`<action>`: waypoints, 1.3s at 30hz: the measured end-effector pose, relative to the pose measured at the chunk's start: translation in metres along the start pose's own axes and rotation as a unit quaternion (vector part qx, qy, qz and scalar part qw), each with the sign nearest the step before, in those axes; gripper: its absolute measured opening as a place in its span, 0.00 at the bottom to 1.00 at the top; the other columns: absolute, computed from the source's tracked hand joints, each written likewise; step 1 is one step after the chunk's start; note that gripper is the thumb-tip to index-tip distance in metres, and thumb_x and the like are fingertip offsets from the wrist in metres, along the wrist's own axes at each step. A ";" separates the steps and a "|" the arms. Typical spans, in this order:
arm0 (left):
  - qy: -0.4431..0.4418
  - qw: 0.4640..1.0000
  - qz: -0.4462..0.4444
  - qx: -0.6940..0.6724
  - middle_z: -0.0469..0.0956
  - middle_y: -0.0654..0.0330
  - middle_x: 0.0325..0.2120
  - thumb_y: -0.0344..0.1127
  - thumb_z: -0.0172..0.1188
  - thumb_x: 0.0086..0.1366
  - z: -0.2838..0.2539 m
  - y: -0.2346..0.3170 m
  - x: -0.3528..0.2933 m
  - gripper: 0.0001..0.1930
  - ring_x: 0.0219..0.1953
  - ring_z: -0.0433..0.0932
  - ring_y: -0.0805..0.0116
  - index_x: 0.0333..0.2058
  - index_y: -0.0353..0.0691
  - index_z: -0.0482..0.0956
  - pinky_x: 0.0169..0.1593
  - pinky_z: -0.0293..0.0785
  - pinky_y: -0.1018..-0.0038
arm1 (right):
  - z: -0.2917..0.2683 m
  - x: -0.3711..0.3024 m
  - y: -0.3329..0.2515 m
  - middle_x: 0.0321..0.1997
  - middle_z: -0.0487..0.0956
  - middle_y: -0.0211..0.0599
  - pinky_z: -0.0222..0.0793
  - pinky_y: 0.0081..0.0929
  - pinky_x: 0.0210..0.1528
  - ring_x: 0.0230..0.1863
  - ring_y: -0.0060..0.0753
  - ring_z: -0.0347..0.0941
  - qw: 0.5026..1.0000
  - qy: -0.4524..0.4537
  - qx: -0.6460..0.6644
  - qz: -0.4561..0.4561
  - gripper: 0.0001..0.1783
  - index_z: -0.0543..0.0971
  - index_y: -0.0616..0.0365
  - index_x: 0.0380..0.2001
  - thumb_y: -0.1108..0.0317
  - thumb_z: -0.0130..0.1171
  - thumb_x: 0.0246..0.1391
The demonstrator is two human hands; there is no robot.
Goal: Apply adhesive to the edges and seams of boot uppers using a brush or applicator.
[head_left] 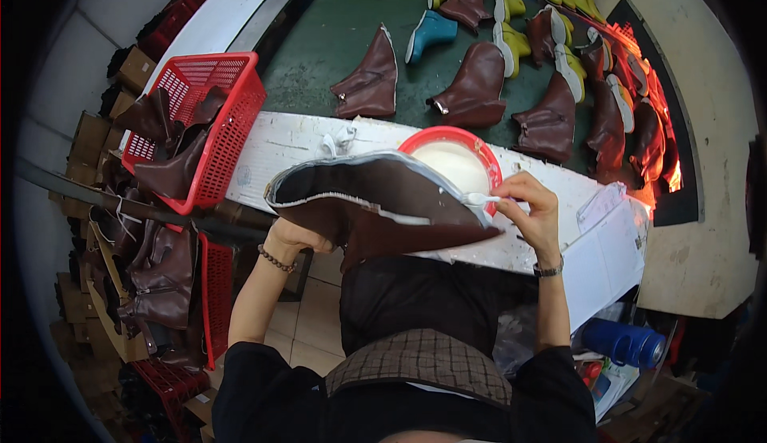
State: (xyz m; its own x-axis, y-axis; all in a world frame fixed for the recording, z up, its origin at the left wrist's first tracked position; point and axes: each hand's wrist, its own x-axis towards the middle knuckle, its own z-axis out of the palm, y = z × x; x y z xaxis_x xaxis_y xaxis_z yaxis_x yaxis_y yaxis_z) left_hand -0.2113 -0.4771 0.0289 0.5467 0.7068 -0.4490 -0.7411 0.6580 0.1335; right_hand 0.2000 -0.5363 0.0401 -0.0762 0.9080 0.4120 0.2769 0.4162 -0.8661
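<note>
A brown leather boot upper [399,231] lies across my front, its sole side turned up and showing a pale edge around the dark inside. My left hand [300,235] is closed on its left part from below, the fingers partly hidden. Pinched in my right hand [530,207] is a small white brush [478,199], its tip at the upper's right edge. Just behind the upper stands a red bowl [497,173] of whitish liquid, partly covered by it.
A green conveyor belt [311,59] carries several brown uppers and yellow and teal boot lasts [431,35]; at right some sit by a glowing orange opening [667,135]. Red baskets [228,143] of uppers stand at left. A blue bottle [623,342] lies at lower right.
</note>
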 end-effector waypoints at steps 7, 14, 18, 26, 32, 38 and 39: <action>-0.090 0.927 0.132 0.339 0.83 0.50 0.41 0.28 0.64 0.63 0.077 0.046 0.097 0.24 0.28 0.82 0.58 0.59 0.34 0.73 0.26 0.80 0.65 | -0.033 -0.021 0.099 0.26 0.71 0.22 0.54 0.14 0.20 0.20 0.11 0.61 0.946 0.219 0.113 0.212 0.10 0.78 0.62 0.50 0.70 0.51 0.72; -0.016 0.924 0.201 0.325 0.83 0.61 0.34 0.42 0.70 0.67 0.179 0.134 0.293 0.13 0.30 0.82 0.70 0.43 0.42 0.81 0.25 0.83 0.76 | -0.026 -0.026 0.107 0.26 0.71 0.23 0.51 0.13 0.16 0.17 0.09 0.58 0.926 0.266 0.097 0.248 0.10 0.74 0.62 0.51 0.71 0.51 0.72; 0.029 0.913 0.257 0.315 0.83 0.60 0.36 0.39 0.71 0.66 0.194 0.168 0.417 0.12 0.35 0.82 0.67 0.43 0.41 0.81 0.30 0.87 0.68 | -0.022 -0.022 0.103 0.25 0.68 0.21 0.49 0.13 0.16 0.17 0.09 0.57 0.922 0.278 0.090 0.254 0.09 0.74 0.61 0.50 0.70 0.52 0.72; 0.050 0.455 0.383 0.802 0.83 0.47 0.46 0.36 0.66 0.58 0.194 0.165 0.424 0.30 0.49 0.82 0.55 0.59 0.30 0.76 0.53 0.78 0.64 | -0.020 -0.029 0.114 0.25 0.68 0.22 0.48 0.13 0.15 0.16 0.09 0.56 0.917 0.282 0.074 0.273 0.10 0.75 0.60 0.52 0.68 0.51 0.73; 0.104 0.019 0.591 0.800 0.80 0.46 0.51 0.30 0.63 0.57 0.136 0.260 0.196 0.30 0.55 0.77 0.45 0.61 0.43 0.76 0.60 0.75 0.55 | -0.016 -0.024 0.108 0.26 0.69 0.21 0.47 0.14 0.15 0.16 0.09 0.55 0.919 0.292 0.088 0.250 0.11 0.76 0.60 0.52 0.68 0.51 0.73; 0.363 0.191 0.125 0.903 0.75 0.35 0.58 0.61 0.72 0.51 -0.022 0.402 0.019 0.50 0.62 0.75 0.43 0.67 0.38 0.67 0.64 0.71 0.53 | -0.020 -0.030 0.117 0.26 0.69 0.21 0.49 0.13 0.16 0.17 0.09 0.58 0.923 0.275 0.085 0.257 0.11 0.76 0.61 0.51 0.70 0.52 0.71; 0.406 0.177 0.115 0.889 0.78 0.36 0.54 0.59 0.70 0.56 -0.037 0.395 0.038 0.40 0.60 0.77 0.42 0.59 0.35 0.75 0.62 0.72 0.53 | -0.026 -0.037 0.116 0.26 0.70 0.21 0.50 0.13 0.16 0.18 0.09 0.59 0.925 0.277 0.047 0.256 0.12 0.76 0.61 0.52 0.69 0.52 0.71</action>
State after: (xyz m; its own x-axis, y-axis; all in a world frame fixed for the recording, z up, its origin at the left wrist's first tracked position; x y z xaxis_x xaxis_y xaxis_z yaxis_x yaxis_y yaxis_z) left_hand -0.4978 -0.1998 0.0315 -0.1889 0.9730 -0.1325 0.9820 0.1870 -0.0267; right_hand 0.2602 -0.5229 -0.0680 0.5517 0.8340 0.0011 0.0549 -0.0350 -0.9979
